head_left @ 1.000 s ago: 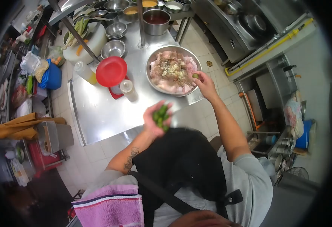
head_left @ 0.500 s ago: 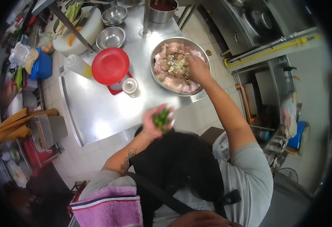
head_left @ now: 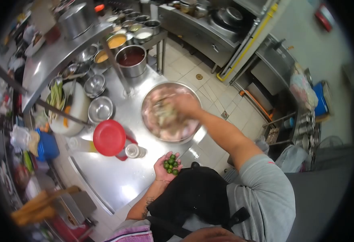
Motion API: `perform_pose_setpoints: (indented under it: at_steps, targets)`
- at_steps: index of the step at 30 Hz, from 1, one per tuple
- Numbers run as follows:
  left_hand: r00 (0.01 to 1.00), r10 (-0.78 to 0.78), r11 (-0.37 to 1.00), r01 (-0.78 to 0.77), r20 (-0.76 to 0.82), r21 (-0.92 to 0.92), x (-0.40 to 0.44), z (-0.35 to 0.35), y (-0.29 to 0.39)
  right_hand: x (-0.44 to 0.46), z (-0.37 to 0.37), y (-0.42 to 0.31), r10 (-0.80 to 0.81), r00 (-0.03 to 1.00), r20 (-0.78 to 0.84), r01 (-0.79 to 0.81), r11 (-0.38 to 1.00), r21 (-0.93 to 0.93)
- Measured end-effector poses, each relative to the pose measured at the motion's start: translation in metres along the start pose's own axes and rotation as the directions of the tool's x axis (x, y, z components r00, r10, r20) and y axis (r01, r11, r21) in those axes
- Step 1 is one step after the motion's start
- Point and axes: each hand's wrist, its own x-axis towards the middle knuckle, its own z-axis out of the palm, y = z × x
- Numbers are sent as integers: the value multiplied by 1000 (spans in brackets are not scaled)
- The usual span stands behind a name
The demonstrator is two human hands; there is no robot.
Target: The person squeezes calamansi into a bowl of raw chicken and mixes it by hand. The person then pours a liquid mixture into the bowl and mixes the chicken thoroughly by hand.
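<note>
Several small green citrus fruits (head_left: 171,164) rest in the cupped palm of my left hand (head_left: 161,169), close to the table's front edge. My right hand (head_left: 185,105) is over the upper right of a wide metal bowl (head_left: 144,121). It is smeared by motion, so its fingers and anything in them cannot be made out. Pale raw meat (head_left: 177,131) fills the bowl, with brownish and light seasoning near the middle, also blurred.
Left of the bowl are a red plate (head_left: 109,137), a clear shaker (head_left: 132,151), a squeeze bottle (head_left: 79,144) and small metal bowls (head_left: 100,109). Behind stands a pot of dark red sauce (head_left: 131,60). A metal post (head_left: 118,72) rises from the table (head_left: 104,173).
The view has shifted, showing more of the back shelf and pots. My right hand first held a green fruit at the bowl's rim, then moved in over the meat. My left hand keeps its fruits.
</note>
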Motion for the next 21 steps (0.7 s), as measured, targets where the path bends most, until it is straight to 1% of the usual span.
perform_pose_setpoints:
  at_steps: [1,3,5,7,8,9,10,11,12,13,14,15,16,17,18,19,20,21]
  targets:
    - [1000,-10,998,11,-21,56,1,6,-2,-1,1,-6,30,999,-13,-30,1000,2]
    - [998,-41,989,48,-47,142,7,16,-6,-4,9,-17,179,973,-147,-146,966,213]
    - [997,-79,990,78,1,116,14,21,-10,-17,20,-23,169,949,-266,-131,980,152]
    - [994,-106,987,101,35,123,23,24,-15,-26,73,-20,95,926,-366,-117,992,-38]
    - [996,-66,991,72,-55,117,25,31,-22,-43,79,-14,198,823,-533,-196,979,61]
    - [993,-113,988,115,-25,103,24,38,-24,-68,77,-2,285,675,-681,-250,956,152]
    - [988,-155,980,150,27,129,22,46,-28,-114,67,17,341,670,-660,-316,935,162]
    - [991,-130,979,124,26,164,25,49,-34,-168,48,38,392,703,-594,-253,918,306]
    - [990,-138,976,130,33,173,29,53,-38,-219,28,57,417,736,-534,-175,878,445]
    - [990,-134,977,125,37,175,29,57,-42,-273,11,69,518,737,-434,-401,852,336]
    - [991,-131,976,124,29,177,34,58,-47,-333,38,93,497,745,-446,-432,868,245]
    - [992,-120,977,110,47,181,40,64,-55,-390,46,102,636,615,-466,-561,768,309]
    - [995,-79,982,68,56,178,43,64,-54,-451,68,117,736,606,-302,-712,671,207]
    - [997,-42,970,26,63,244,54,67,-57,-488,46,116,819,574,8,-819,574,5]
    - [998,28,981,-18,-49,194,46,93,-69,-488,23,105,976,208,69,-978,205,48]
    - [999,51,990,-49,-14,133,53,97,-73,-491,27,105,968,249,-16,-968,249,-28]
    - [989,13,982,-40,145,186,76,81,-65,-459,23,104,951,307,-20,-951,308,11]
    - [978,22,971,-70,208,229,81,95,-69,-437,13,89,904,428,16,-841,392,374]
